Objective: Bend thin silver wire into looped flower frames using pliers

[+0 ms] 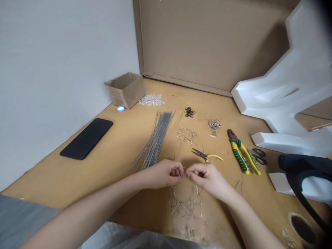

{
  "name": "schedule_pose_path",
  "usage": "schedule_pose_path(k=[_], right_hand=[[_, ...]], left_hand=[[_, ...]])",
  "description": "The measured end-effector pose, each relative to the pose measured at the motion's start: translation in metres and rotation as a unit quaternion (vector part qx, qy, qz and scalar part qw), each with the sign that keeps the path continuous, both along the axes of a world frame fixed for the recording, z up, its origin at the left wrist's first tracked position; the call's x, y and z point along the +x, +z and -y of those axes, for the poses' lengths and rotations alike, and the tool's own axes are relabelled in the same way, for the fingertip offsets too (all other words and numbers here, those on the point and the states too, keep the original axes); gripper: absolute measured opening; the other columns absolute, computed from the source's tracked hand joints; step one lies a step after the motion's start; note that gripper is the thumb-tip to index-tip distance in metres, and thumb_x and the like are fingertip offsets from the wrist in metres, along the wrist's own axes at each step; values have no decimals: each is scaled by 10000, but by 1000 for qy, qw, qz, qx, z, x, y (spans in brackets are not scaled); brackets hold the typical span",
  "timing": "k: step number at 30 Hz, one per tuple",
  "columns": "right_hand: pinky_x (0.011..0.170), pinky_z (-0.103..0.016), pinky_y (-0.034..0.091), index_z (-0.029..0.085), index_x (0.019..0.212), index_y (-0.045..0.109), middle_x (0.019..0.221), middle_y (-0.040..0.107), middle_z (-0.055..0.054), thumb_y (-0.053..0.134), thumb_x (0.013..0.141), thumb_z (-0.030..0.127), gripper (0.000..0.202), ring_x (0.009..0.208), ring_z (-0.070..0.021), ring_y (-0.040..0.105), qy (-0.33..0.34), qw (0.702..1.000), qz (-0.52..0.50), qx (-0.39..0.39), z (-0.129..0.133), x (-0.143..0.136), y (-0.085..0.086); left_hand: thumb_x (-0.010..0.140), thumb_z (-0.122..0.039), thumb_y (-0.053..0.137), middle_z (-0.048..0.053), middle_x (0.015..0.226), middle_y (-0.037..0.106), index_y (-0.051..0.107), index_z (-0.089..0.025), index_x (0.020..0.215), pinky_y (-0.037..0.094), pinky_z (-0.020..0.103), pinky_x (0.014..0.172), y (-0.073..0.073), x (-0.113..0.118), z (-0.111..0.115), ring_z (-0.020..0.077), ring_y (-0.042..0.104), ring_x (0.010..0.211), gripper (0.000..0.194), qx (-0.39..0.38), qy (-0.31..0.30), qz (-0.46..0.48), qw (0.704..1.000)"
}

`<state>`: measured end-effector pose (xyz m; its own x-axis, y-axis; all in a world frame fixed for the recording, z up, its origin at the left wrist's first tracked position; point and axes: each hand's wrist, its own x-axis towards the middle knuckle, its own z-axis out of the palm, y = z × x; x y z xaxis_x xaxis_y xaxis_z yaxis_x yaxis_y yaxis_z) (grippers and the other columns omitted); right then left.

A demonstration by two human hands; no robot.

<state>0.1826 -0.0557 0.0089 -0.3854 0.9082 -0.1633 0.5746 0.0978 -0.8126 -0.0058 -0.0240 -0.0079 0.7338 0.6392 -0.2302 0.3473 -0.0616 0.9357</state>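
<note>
My left hand (166, 173) and my right hand (207, 176) meet fingertip to fingertip over the table's front part, both pinched on a looped wire piece (185, 205) that hangs below them. Behind my left hand lies a bundle of straight grey wires (158, 138). Small needle-nose pliers (203, 154) with yellow handles rest just beyond my right hand. Farther back sit a bent wire ring (186, 136), a small round wire piece (215, 124) and a pile of black rings (190, 112).
Black phone (86, 138) at left; cardboard box (126, 90) and clear beads (152, 99) at the back left. Yellow-green pliers (241, 152) and dark-handled scissors (259, 155) lie right, near white foam (282, 93) and a black curved object (298, 169). Cardboard panel (202, 45) stands behind.
</note>
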Motion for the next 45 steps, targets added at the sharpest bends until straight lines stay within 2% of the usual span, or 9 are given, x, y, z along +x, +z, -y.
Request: schedule_pose_path(k=[7, 14, 21, 27, 36, 45], right_hand=[[437, -182, 250, 136, 681, 632, 494, 368, 58, 504, 771, 201, 169, 460, -63, 299, 2, 1000, 6, 12, 3, -1, 5], [432, -178, 261, 147, 654, 608, 491, 384, 56, 493, 769, 201, 172, 456, -66, 314, -8, 999, 24, 41, 4, -2, 6], [427, -179, 263, 152, 641, 607, 479, 375, 59, 504, 763, 213, 171, 443, -66, 308, -21, 998, 27, 58, 3, -3, 5], [429, -181, 260, 149, 649, 608, 483, 368, 57, 494, 782, 220, 188, 448, -67, 306, -9, 996, 30, 78, 5, -3, 4], [488, -189, 324, 167, 750, 647, 513, 514, 28, 484, 810, 192, 176, 456, -74, 427, 48, 980, 79, 175, 9, -3, 7], [504, -202, 339, 175, 782, 650, 557, 587, -4, 465, 832, 212, 196, 481, -93, 482, 67, 970, 101, 211, 11, -3, 9]], left_hand=[[703, -121, 506, -66, 549, 421, 548, -130, 733, 287, 152, 472, -3, 3, -1, 50, 355, 504, 52, 26, -9, 5, 1000], [759, -212, 474, -56, 547, 447, 551, -143, 792, 346, 164, 470, -8, 3, -1, 64, 432, 469, 108, -32, -17, -6, 999], [749, -195, 492, -31, 631, 499, 566, -131, 747, 325, 166, 534, -4, 3, -3, 72, 417, 567, 97, 32, -26, 3, 999], [723, -156, 501, -51, 579, 447, 530, -129, 698, 289, 160, 506, -4, 5, -4, 61, 359, 531, 47, -21, -24, 22, 999], [697, -120, 499, -69, 525, 372, 493, -135, 627, 284, 158, 505, -3, 8, -2, 59, 328, 520, 71, -10, 6, 9, 1000], [690, -147, 511, -67, 509, 418, 525, -133, 625, 297, 162, 504, -2, 9, -2, 63, 358, 517, 67, -25, 24, -3, 999]])
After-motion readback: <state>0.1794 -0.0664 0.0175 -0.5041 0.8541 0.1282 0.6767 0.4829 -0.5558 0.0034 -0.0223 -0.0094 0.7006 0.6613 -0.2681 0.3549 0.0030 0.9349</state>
